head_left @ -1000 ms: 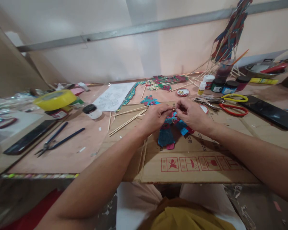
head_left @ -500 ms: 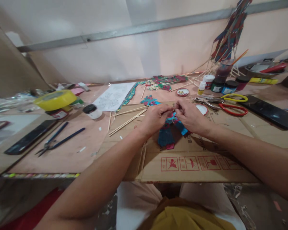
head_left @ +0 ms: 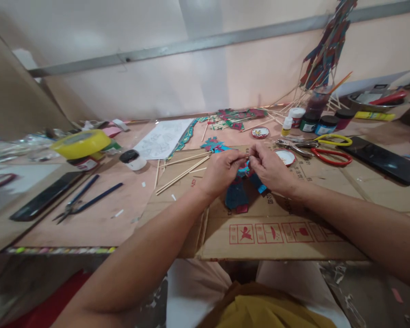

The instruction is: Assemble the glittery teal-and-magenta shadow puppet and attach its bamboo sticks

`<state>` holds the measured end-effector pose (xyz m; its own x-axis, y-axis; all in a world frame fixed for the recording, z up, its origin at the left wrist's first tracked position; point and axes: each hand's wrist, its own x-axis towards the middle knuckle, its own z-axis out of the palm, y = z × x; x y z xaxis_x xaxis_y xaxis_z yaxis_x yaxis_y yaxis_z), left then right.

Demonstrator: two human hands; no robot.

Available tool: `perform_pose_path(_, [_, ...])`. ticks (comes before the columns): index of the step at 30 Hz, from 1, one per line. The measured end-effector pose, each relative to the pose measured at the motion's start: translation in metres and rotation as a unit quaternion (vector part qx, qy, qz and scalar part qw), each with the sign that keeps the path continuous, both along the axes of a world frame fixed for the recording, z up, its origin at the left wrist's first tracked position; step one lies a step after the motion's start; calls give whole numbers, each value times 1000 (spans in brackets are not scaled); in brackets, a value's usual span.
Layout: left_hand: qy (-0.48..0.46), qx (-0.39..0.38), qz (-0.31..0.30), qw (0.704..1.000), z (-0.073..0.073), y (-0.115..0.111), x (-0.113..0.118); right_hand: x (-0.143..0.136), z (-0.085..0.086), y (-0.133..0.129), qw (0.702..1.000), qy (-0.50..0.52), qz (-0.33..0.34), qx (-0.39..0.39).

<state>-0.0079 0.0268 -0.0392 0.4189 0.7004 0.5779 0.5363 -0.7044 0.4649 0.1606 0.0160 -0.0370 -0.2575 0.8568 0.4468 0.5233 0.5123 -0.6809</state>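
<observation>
Over a flattened cardboard sheet (head_left: 218,241), my left hand (head_left: 223,168) and my right hand (head_left: 264,166) meet fingertip to fingertip. Each is closed in a pinch; whatever sits between the fingertips is too small to name. Just below them is a painted blue, teal and pink cut-out figure (head_left: 236,196), partly hidden by my hands. One blue strip of it sticks out under my right palm. A blue and red jagged piece (head_left: 213,144) shows beyond my left hand. Thin wooden sticks (head_left: 182,175) lie left of my left hand.
Right of my hands are a white dish (head_left: 285,157), pliers (head_left: 295,148), red-handled scissors (head_left: 331,156) and a phone (head_left: 384,159). Paint jars (head_left: 326,124) stand behind. To the left are cutters (head_left: 77,200), a lidded jar (head_left: 132,159), yellow tape (head_left: 81,142) and a drawing sheet (head_left: 162,138).
My hands stay pinched together at nearly the same spot, with only slight finger movement. The view has shifted a little, so the items at the left appear slightly further right.
</observation>
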Motion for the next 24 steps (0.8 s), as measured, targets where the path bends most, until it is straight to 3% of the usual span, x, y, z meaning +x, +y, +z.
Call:
perform_pose_path(10, [-6, -61, -46, 997, 1, 9, -4, 8, 2, 8, 998, -28, 55, 8])
perform_pose_path(17, [30, -56, -39, 997, 8, 6, -4, 8, 4, 9, 995, -54, 35, 70])
perform_pose_path(24, [56, -40, -53, 996, 9, 6, -4, 9, 4, 7, 994, -75, 13, 81])
